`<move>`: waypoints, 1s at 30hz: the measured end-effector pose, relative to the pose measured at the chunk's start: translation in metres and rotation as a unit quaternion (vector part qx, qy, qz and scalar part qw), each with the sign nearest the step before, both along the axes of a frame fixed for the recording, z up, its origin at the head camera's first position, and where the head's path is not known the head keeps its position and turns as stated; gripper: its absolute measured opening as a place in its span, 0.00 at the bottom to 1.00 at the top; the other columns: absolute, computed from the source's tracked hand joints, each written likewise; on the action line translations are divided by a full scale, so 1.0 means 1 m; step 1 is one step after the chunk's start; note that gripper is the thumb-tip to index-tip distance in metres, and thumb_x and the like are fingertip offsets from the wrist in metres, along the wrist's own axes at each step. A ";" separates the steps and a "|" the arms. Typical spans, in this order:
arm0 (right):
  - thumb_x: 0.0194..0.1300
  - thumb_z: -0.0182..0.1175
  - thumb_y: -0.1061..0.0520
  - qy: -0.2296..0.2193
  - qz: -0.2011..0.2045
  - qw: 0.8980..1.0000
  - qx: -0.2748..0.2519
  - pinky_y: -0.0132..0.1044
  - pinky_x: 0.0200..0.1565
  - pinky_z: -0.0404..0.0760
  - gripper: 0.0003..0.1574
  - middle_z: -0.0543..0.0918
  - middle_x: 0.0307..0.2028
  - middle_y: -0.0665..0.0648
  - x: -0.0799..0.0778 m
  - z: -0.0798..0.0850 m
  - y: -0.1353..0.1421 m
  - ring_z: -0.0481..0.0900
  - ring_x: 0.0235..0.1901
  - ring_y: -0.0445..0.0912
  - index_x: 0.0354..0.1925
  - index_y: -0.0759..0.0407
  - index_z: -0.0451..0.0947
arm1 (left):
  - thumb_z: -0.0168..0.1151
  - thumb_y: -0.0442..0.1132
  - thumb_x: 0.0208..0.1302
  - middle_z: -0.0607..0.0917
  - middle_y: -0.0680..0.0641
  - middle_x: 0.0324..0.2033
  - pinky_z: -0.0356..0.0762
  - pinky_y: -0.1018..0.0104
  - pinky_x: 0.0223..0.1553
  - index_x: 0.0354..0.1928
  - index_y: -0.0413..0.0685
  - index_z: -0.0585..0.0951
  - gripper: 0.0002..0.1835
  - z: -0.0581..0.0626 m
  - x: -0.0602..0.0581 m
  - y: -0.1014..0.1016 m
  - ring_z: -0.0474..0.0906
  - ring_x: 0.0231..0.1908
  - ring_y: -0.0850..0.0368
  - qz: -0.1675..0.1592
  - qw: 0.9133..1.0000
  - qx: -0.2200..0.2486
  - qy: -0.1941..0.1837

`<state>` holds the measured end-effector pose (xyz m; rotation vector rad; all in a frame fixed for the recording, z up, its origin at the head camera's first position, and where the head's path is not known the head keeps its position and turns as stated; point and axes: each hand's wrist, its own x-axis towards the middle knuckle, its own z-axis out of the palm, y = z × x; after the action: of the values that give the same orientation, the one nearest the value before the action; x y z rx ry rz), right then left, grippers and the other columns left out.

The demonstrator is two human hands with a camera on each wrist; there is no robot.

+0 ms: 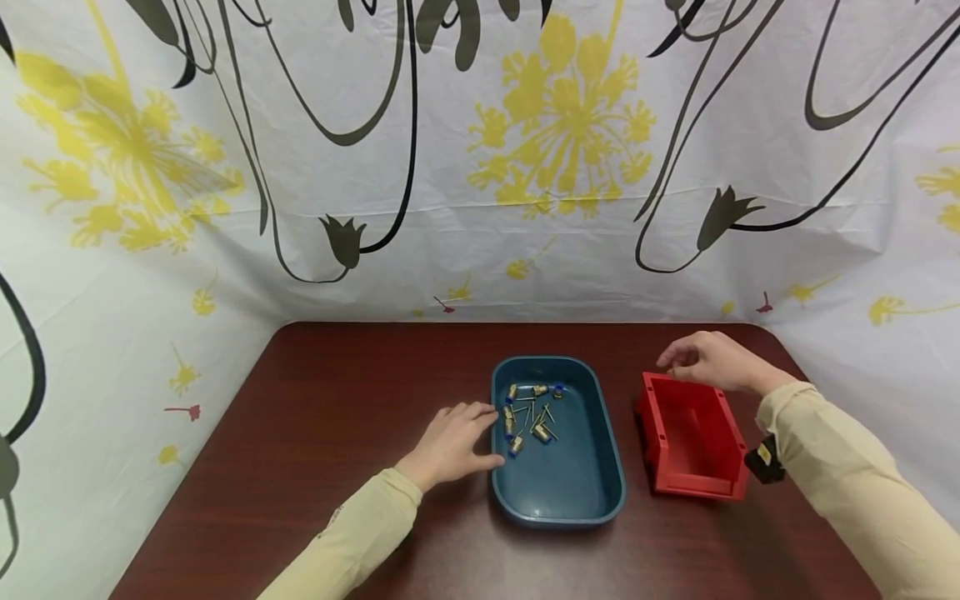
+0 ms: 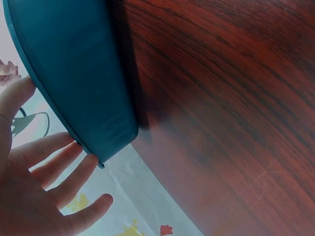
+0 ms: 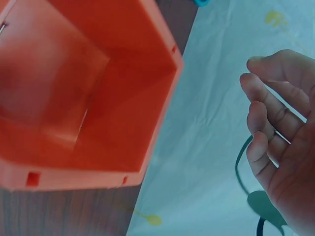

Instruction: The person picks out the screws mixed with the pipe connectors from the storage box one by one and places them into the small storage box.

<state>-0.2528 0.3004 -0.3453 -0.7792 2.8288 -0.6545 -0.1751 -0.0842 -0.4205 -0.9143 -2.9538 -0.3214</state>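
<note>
My left hand (image 1: 452, 443) is at the left side of a blue tray (image 1: 592, 475), fingers spread and fingertips at its rim. In the left wrist view the fingers (image 2: 51, 147) are nearly straight along the edge of the tray (image 2: 74, 73). Brass fittings with blue ends (image 1: 541, 432) and several screws (image 1: 528, 414) lie in the tray's far left part. Over the far edge of a red bin (image 1: 693, 433) hovers my right hand (image 1: 712, 360). Its fingers (image 3: 258, 115) are loosely bent with nothing between them, apart from the bin's wall (image 3: 162, 113) in the right wrist view.
Both containers stand on a dark reddish-brown table (image 1: 360, 400), the bin to the right of the tray. A white cloth with flower prints (image 1: 450, 167) hangs behind the table and along its sides. A black device (image 1: 765, 460) is strapped near the right wrist.
</note>
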 end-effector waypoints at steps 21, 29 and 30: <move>0.57 0.59 0.57 0.002 0.083 0.996 -0.028 0.38 0.32 0.73 0.11 0.79 0.28 0.47 -0.019 0.010 -0.088 0.74 0.29 0.41 0.40 0.57 0.79 | 0.60 0.60 0.49 0.71 0.47 0.53 0.65 0.55 0.48 0.56 0.46 0.72 0.35 0.000 -0.001 -0.001 0.67 0.50 0.52 0.001 1.000 -0.002 0.001; 0.59 0.57 0.55 -0.025 0.100 0.994 -0.036 0.37 0.32 0.73 0.12 0.79 0.29 0.47 -0.025 -0.003 -0.124 0.75 0.29 0.40 0.42 0.56 0.78 | 0.60 0.60 0.50 0.71 0.48 0.54 0.64 0.54 0.48 0.57 0.46 0.71 0.35 0.001 0.000 -0.001 0.67 0.51 0.52 0.000 1.000 -0.006 -0.009; 0.59 0.57 0.56 -0.026 0.103 0.994 -0.039 0.37 0.33 0.73 0.12 0.79 0.30 0.47 -0.025 -0.004 -0.127 0.75 0.29 0.40 0.42 0.56 0.78 | 0.60 0.60 0.50 0.71 0.48 0.54 0.64 0.54 0.48 0.57 0.46 0.71 0.35 0.001 -0.001 -0.001 0.67 0.51 0.52 0.000 1.000 -0.006 -0.009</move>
<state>-0.2779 0.1731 -0.3496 -1.0342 2.6425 -0.7430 -0.1758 -0.0856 -0.4195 -0.9165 -2.9754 -0.3129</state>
